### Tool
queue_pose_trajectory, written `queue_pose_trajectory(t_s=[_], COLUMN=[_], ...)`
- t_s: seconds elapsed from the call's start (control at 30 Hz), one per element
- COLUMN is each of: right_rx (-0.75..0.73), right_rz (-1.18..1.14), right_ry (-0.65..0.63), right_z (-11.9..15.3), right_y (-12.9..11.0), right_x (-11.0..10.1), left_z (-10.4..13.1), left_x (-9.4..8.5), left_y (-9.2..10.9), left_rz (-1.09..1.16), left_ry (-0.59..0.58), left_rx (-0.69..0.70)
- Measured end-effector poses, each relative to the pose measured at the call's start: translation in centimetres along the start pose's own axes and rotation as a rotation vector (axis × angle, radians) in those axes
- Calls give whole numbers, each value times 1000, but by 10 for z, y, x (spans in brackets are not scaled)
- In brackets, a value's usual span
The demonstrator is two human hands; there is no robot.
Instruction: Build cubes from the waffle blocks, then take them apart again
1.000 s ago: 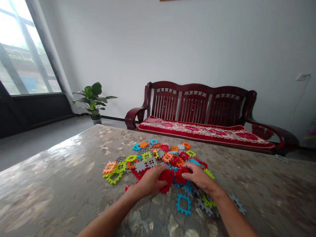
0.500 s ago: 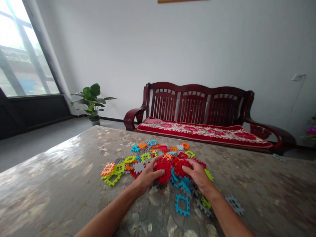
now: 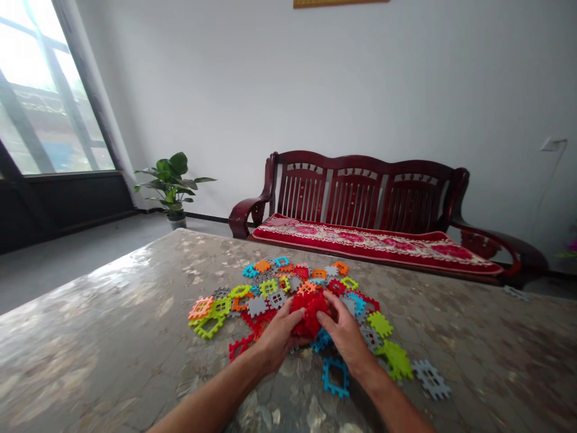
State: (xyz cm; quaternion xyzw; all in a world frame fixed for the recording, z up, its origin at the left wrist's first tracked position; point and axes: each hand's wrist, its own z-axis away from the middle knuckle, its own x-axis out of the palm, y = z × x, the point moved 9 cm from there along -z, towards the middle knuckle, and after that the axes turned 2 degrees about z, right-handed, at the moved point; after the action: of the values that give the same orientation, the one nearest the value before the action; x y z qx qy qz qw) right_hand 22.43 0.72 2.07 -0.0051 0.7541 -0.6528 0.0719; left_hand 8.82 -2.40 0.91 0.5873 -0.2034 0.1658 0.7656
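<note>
Red interlocking plastic tiles [image 3: 307, 316] with toothed edges are held together between my two hands, just over the table. My left hand [image 3: 282, 334] grips them from the left, thumb on top. From the right, my right hand [image 3: 340, 325] closes on them with thumb and fingers. How many red tiles I hold I cannot tell, as they overlap. A blue frame tile [image 3: 336, 377] lies flat below my right hand. Lime tiles [image 3: 396, 359] lie to the right of it, beside a grey window tile [image 3: 431, 379].
A spread of orange, blue, grey and red tiles lies beyond my hands on the table [image 3: 112, 325] with a patterned cover. At the left lies an orange window tile [image 3: 201, 308]. Behind stand a wooden bench [image 3: 351, 198] with a red floral cover and a potted plant [image 3: 174, 186].
The red tiles were apart, one in each hand; now they are together. My right hand has moved left, and lime tiles at the right are uncovered.
</note>
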Motion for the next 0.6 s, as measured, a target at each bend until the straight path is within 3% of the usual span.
queue_pose_trajectory(t_s=[0.23, 0.4, 0.6], right_rx=[57, 0, 17], right_rz=[-20, 38, -90], right_ry=[-100, -91, -183], right_z=[11, 24, 29], right_y=[0, -4, -2], right_x=[17, 28, 36], left_z=[7, 15, 14], left_x=[11, 20, 18], left_y=[-13, -8, -12], left_rz=[25, -162, -70], left_ry=[-39, -45, -61], left_rx=[-17, 121, 149])
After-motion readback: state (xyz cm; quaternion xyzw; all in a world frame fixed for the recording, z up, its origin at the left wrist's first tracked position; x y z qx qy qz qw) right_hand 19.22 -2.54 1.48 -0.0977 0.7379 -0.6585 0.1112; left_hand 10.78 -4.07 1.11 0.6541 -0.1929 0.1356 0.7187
